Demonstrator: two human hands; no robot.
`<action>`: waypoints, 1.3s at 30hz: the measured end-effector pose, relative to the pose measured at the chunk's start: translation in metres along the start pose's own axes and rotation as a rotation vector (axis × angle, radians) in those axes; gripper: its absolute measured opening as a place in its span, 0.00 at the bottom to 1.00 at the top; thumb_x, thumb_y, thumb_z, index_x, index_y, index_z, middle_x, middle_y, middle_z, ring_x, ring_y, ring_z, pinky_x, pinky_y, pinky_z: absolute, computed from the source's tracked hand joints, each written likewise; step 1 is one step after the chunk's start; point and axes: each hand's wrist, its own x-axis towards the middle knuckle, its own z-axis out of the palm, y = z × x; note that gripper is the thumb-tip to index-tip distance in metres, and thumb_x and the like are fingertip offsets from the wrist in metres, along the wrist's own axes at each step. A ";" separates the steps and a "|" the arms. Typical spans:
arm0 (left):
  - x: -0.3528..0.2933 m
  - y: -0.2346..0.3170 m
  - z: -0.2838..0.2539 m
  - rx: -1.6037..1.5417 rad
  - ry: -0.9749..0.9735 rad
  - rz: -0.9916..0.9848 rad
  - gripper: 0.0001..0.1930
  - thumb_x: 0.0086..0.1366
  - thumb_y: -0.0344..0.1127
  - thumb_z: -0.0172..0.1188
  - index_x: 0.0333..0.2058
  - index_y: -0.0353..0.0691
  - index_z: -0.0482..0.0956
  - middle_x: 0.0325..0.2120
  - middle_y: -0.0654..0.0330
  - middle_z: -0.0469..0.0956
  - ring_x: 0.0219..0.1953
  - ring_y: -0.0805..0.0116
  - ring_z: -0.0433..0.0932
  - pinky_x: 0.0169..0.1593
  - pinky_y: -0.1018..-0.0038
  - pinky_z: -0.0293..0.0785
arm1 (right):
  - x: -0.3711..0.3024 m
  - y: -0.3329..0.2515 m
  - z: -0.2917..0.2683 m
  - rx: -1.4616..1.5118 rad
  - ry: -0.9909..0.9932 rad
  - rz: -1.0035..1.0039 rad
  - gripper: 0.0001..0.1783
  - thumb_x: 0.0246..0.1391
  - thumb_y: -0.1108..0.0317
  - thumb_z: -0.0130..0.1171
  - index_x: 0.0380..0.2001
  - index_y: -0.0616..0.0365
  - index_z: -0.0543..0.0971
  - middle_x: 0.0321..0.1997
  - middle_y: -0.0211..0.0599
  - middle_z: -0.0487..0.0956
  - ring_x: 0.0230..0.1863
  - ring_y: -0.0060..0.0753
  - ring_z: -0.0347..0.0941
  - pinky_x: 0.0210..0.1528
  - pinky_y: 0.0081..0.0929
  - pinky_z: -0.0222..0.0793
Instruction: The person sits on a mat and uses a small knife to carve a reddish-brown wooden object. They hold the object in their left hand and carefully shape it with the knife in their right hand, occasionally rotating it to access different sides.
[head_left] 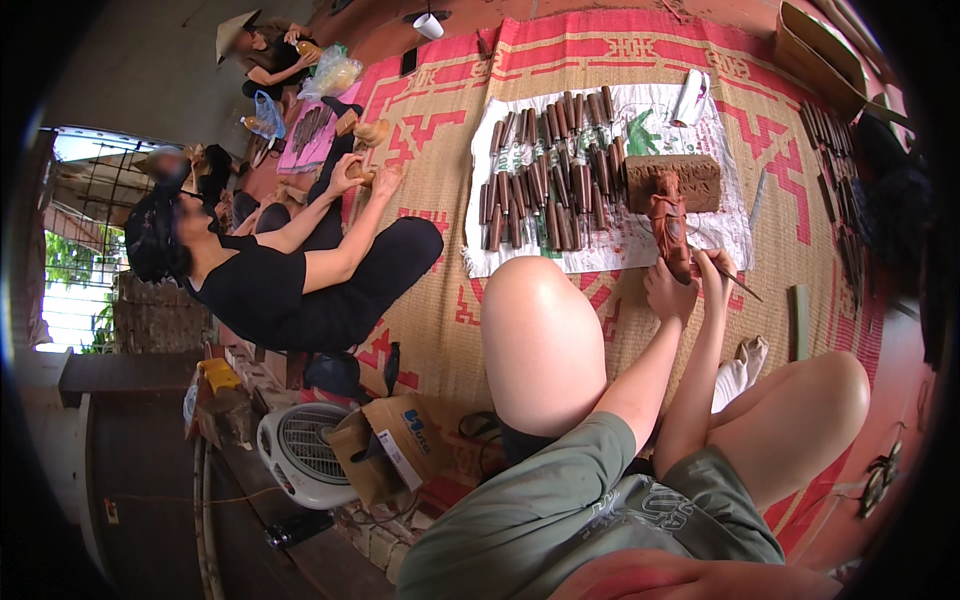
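My left hand (pixel 667 292) is closed round the base of a reddish-brown carved wooden figurine (pixel 668 222), which looks like a robed standing figure. Right beside it, my right hand (pixel 713 268) grips a thin dark stick-like tool (pixel 743 287) whose pointed end sticks out to the right. Whether its other end touches the carving is hidden by the fingers. The figurine's upper part overlaps a brown wooden block (pixel 706 184) with a carved or worn surface. Block and figurine are over a white printed sack (pixel 718 238) spread on the mat.
Many wooden-handled tools (pixel 553 180) lie in rows on the sack, with a white tube (pixel 690 98) behind. More tools (pixel 838 190) line the right. A co-worker (pixel 290 260) on the left handles a pale wooden piece. Near my left are a fan (pixel 300 455) and cardboard box (pixel 395 447).
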 end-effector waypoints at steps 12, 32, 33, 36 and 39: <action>-0.001 0.001 0.000 -0.005 0.012 -0.008 0.38 0.43 0.44 0.66 0.53 0.39 0.62 0.44 0.52 0.68 0.48 0.48 0.67 0.47 0.57 0.71 | 0.010 -0.007 -0.007 0.004 -0.028 -0.022 0.08 0.49 0.74 0.62 0.20 0.60 0.74 0.20 0.30 0.76 0.19 0.16 0.69 0.23 0.14 0.65; 0.003 -0.001 0.005 0.021 0.029 -0.002 0.41 0.40 0.53 0.67 0.49 0.34 0.64 0.43 0.49 0.67 0.47 0.47 0.68 0.43 0.56 0.72 | -0.003 -0.001 -0.021 -0.368 -0.071 -0.015 0.09 0.46 0.76 0.61 0.18 0.62 0.72 0.17 0.32 0.75 0.17 0.16 0.68 0.19 0.14 0.64; 0.001 0.002 0.005 0.025 0.013 0.004 0.40 0.40 0.54 0.67 0.49 0.34 0.64 0.43 0.49 0.67 0.47 0.47 0.68 0.43 0.56 0.73 | 0.002 -0.002 -0.018 -0.172 -0.080 -0.049 0.09 0.46 0.75 0.62 0.18 0.63 0.72 0.18 0.32 0.76 0.18 0.15 0.69 0.20 0.14 0.65; 0.001 0.005 0.006 0.034 0.000 0.010 0.39 0.41 0.54 0.66 0.48 0.34 0.64 0.42 0.48 0.67 0.47 0.47 0.68 0.42 0.56 0.73 | 0.006 0.007 -0.012 -0.315 -0.053 -0.156 0.10 0.47 0.75 0.61 0.18 0.63 0.71 0.19 0.33 0.77 0.21 0.17 0.72 0.23 0.15 0.67; 0.004 -0.001 0.009 0.022 0.021 -0.010 0.37 0.44 0.53 0.64 0.48 0.34 0.64 0.42 0.48 0.67 0.46 0.48 0.68 0.41 0.55 0.73 | 0.000 0.005 -0.010 -0.402 -0.082 -0.060 0.11 0.45 0.76 0.61 0.17 0.62 0.69 0.18 0.34 0.76 0.21 0.17 0.72 0.23 0.14 0.66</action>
